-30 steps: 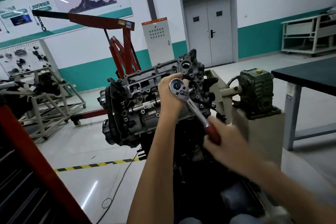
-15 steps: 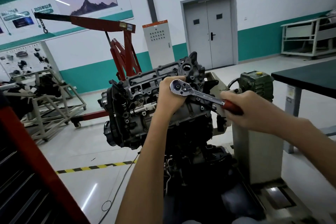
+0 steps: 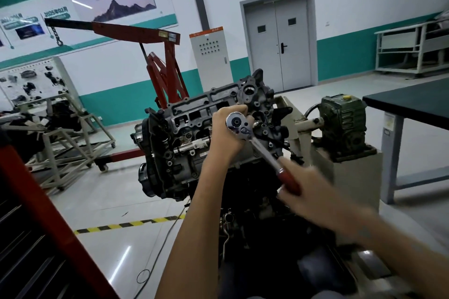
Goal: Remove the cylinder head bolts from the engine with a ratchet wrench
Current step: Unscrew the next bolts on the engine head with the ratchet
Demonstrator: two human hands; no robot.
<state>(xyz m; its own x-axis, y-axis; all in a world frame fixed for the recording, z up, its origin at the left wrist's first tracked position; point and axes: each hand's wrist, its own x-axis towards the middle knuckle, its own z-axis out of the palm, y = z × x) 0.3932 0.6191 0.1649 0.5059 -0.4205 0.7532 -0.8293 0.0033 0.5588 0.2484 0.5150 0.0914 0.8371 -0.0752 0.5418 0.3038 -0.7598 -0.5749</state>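
Nearest the lens, the right hand [image 3: 313,193] is motion-blurred, but I read it as wrapped closed round the red handle [image 3: 290,182] of the ratchet wrench [image 3: 263,153]. From that grip the wrench's long axis runs up and to the left, away from me, ending at the chrome ratchet head [image 3: 237,124]. The left hand [image 3: 226,136] sits there, fingers curled round and behind the head, holding it against the cylinder head [image 3: 201,110] on the upper face of the engine [image 3: 179,153]. The bolt being worked is hidden under the ratchet head and this hand, so I cannot tell how far out it is. It lies at the far end of the lever from the right grip, with the left hand much the nearer. I judge that the next stroke depends on swinging the handle about that pivot while the head stays seated. Beyond, a green gearbox [image 3: 342,124] stands right of the engine and a red hoist [image 3: 161,63] behind it.
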